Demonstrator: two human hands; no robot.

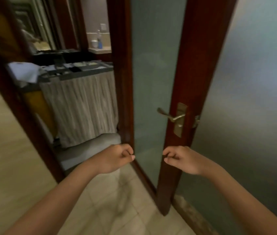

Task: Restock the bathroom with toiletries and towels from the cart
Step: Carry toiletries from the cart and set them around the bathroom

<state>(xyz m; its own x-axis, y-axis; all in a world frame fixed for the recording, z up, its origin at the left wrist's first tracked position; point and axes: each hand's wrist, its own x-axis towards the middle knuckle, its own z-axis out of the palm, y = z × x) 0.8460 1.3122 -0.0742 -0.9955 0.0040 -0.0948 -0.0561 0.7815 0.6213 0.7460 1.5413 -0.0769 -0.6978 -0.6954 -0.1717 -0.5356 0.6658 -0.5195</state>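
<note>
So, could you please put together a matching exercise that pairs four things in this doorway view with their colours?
Things:
1. door handle
2. cart curtain
3. bottle on the counter
4. door frame

Colours:
A. blue
B. reddish-brown
C. brass
D. grey and beige stripes

Pairs: 1-C; 2-D; 3-A; 4-B

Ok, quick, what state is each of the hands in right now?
Left hand: closed, fingers curled, holding nothing.
Right hand: closed, fingers curled, holding nothing.
</note>
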